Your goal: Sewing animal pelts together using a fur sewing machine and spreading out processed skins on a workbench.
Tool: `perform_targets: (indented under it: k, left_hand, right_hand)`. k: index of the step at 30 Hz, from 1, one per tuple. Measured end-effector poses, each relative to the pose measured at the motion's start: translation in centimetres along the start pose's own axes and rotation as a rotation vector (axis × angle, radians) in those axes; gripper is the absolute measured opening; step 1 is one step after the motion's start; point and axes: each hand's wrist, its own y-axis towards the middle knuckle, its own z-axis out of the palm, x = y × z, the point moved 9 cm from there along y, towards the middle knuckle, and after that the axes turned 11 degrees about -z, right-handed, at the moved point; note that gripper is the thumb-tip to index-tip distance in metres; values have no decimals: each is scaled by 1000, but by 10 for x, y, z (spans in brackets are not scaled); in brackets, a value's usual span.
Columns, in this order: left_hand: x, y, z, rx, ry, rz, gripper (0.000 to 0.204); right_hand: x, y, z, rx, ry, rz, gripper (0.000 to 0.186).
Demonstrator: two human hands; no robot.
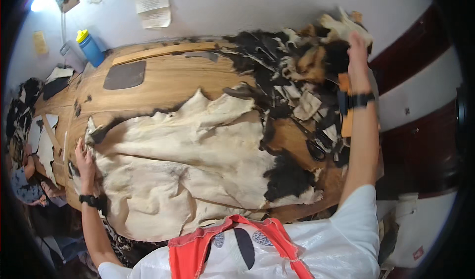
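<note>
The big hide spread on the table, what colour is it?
The hide is mostly cream, with a black patch toward its right end; best seen in the head view.

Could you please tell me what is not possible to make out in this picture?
All in the head view:
Right hand: blur hides whether it grips the pale scrap.
Left hand: too small to tell whether it pinches the hide or only touches it.
Hide: its own spread hides most of its underside.
Co-worker: partly lost at the dark lens rim.
</note>
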Motion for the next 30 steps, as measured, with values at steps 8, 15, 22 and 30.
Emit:
perform_targets:
  k: [8, 15, 22, 30]
  left_hand:
    - [-38, 3, 38, 69, 574, -66, 74]
    - [-90, 17, -15, -103, 425, 354, 43]
    - [-184, 84, 18, -326, 931, 317, 94]
    - [-51, -99, 59, 431, 1033, 229, 95]
  right_hand:
    - [95, -379, 140, 1188, -385, -29, 52]
    - [133, -361, 117, 1052, 56, 38, 41]
    - [231, -268, 152, 489, -722, -601, 73]
    - [180, -465, 185, 1294, -492, -446, 68]
